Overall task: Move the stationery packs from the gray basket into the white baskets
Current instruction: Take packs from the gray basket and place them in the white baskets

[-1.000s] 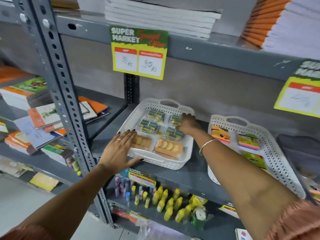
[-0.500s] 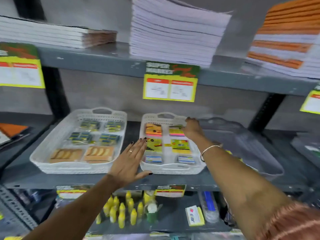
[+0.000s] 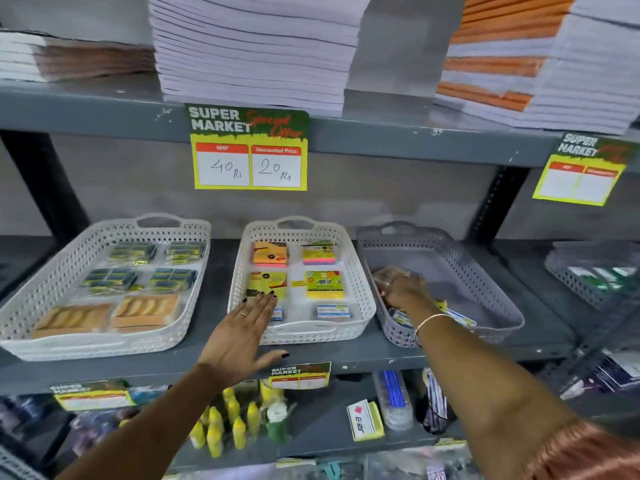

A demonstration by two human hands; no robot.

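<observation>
The gray basket (image 3: 485, 265) stands on the right of the middle shelf, with a few small blue-and-yellow stationery packs (image 3: 460, 320) at its near end. My right hand (image 3: 403, 291) is inside it at the near left, fingers bent down onto the packs. Motion blur hides whether they hold one. The middle white basket (image 3: 301, 336) holds sticky-note packs (image 3: 323, 284). The left white basket (image 3: 86, 348) holds eraser and clip packs (image 3: 145, 310). My left hand (image 3: 242, 336) hovers flat and open over the middle basket's front rim, holding nothing.
A yellow price card (image 3: 249, 157) hangs from the shelf above, which carries tall stacks of notebooks (image 3: 256, 50). Another gray basket (image 3: 588, 278) stands at the far right. The shelf below holds yellow bottles (image 3: 225, 427) and small boxes.
My view has swung right, from the left white basket to the gray one. My right hand moved from the white baskets into the gray basket. My left hand followed to the middle basket's front.
</observation>
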